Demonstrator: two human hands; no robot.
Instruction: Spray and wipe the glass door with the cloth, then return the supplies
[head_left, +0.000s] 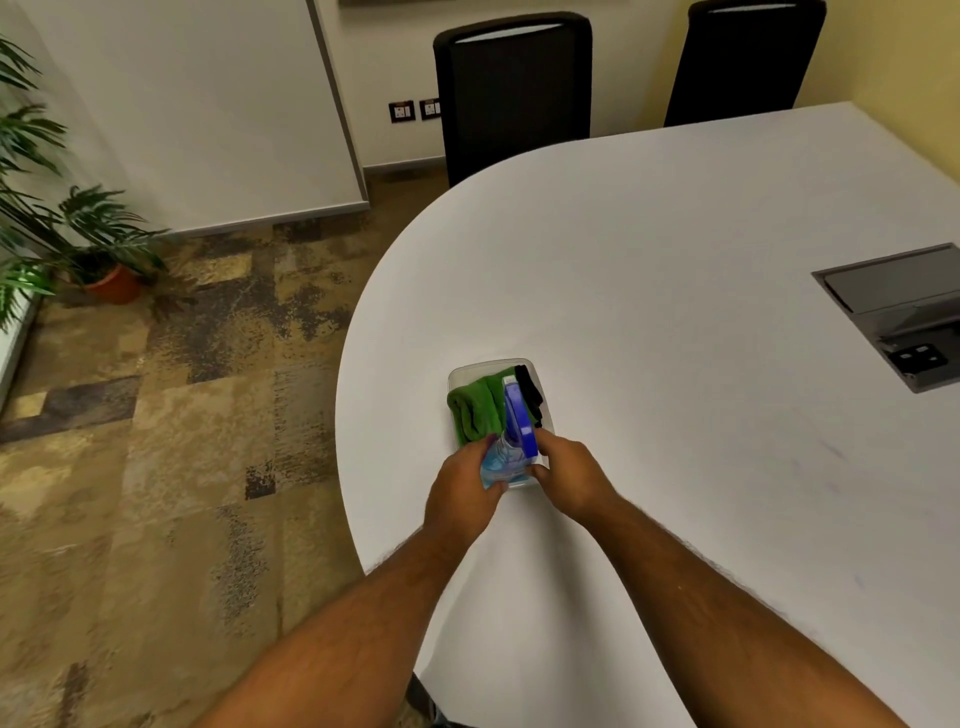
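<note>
Item: clear tub (465, 372), near the desk's (675, 234) curved left edge. Contents: green cloth (475, 408) bunched in the left half; spray bottle (506, 452) lying along the right half, blue trigger head (521, 418) toward the far end; a black item (530, 395) at the far right corner, unidentified.

Left hand (462, 483): closed around the bottle's body. Right hand (569, 470): fingers curled at the tub's near right corner, touching bottle or rim; which, could not be told.

Risks, judged: light tub could lift or skid toward the edge if the bottle snagged; trigger could catch the cloth and drag it out; squeezing might discharge spray onto the desk.
</note>
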